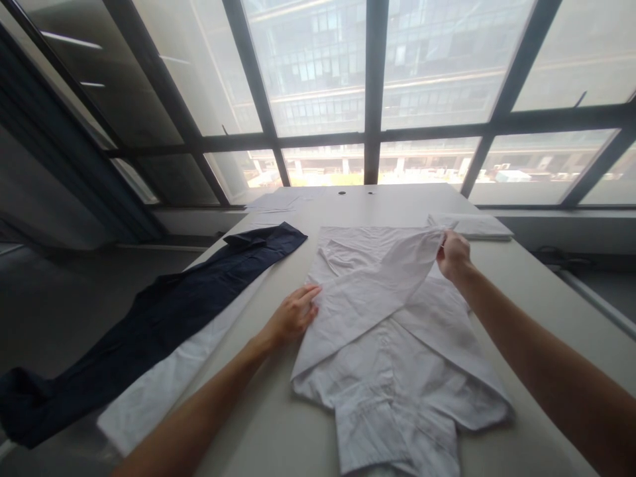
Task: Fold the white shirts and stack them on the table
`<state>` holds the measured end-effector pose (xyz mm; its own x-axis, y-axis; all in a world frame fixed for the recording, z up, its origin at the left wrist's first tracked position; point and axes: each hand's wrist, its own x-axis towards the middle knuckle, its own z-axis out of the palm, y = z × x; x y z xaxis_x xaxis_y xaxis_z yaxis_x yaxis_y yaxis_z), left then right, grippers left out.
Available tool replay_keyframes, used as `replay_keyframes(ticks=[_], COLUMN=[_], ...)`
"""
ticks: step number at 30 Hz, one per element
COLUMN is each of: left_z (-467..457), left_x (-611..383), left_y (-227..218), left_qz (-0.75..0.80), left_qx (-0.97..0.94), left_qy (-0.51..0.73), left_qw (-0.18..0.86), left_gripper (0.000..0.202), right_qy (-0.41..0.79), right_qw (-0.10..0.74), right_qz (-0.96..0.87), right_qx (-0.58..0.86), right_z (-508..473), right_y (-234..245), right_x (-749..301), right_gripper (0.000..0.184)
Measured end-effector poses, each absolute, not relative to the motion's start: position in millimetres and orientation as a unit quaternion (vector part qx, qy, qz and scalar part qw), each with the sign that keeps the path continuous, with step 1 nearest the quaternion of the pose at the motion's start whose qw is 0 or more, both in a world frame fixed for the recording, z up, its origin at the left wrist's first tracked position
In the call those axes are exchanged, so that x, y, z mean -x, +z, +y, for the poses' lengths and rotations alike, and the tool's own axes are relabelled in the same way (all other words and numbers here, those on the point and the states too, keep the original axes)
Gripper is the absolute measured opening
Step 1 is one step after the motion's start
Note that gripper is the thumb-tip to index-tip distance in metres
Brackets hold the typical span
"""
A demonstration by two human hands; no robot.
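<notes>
A white long-sleeved shirt [382, 344] lies on the white table, its sleeves crossed over the body and its collar end toward me. My right hand [454, 255] is closed on the end of one sleeve at the far right of the shirt, and the cloth is drawn taut from there. My left hand [293, 311] is at the shirt's left edge, fingertips on the cloth and fingers bent together around the edge. How firmly it grips is hard to see.
Dark navy trousers [199, 301] lie along the table's left side over a white cloth [173, 371], hanging past the edge. A folded white cloth [484, 226] sits at the far right. Papers [278, 201] lie at the far left. Windows [318, 66] rise behind the table [348, 207].
</notes>
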<state>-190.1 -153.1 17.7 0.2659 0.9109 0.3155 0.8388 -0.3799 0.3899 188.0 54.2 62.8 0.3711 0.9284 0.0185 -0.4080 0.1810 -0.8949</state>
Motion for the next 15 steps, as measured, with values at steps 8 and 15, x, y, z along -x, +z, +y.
replay_keyframes(ticks=[8, 15], left_z=[-142, -136], left_x=[209, 205], left_y=[2, 10], left_qz=[0.643, 0.588], left_qx=[-0.738, -0.737], left_qy=[0.203, 0.329], left_qw=[0.031, 0.047], left_gripper=[0.046, 0.033], right_qy=[0.49, 0.49], right_qw=[0.665, 0.651], right_qz=[-0.24, -0.261], right_qx=[0.51, 0.518], right_z=[74, 88], right_y=[31, 24], right_x=[-199, -202], right_gripper=[0.015, 0.018])
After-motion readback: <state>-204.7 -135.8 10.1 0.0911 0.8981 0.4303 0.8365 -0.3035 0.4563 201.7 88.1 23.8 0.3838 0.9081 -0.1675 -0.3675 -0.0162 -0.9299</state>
